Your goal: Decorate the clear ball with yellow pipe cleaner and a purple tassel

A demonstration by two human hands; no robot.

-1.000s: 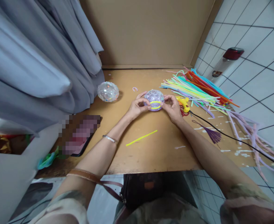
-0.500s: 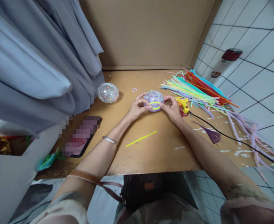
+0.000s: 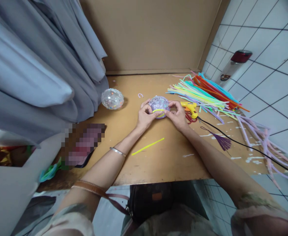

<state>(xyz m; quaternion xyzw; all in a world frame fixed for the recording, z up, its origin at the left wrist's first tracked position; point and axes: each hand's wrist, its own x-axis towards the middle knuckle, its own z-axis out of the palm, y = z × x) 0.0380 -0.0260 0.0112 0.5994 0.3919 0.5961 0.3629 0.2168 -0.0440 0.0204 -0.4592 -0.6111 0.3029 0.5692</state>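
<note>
From my remote station I view the bench (image 3: 124,168) from above, with both hands at its middle. The purple ball (image 3: 158,101), clear and glossy, lies between them. The left hand (image 3: 145,114) grips the ball's left side, its thumb laid against a curved yellow strip (image 3: 158,110) at the near face. The right hand (image 3: 177,117) grips the right side, its thumb tip at the strip's right end. Just beside the right hand I note a yellow glue gun (image 3: 191,108), with a black cable (image 3: 222,132) leading away to the right. A straight yellow strip (image 3: 148,146) lies nearer to me. To the left of the hands rests a clear ball (image 3: 112,99); between the two balls, a small pale curved piece (image 3: 140,95). At right: a spread of coloured fuzzy stems (image 3: 203,95) and a purple tassel (image 3: 223,142).
</note>
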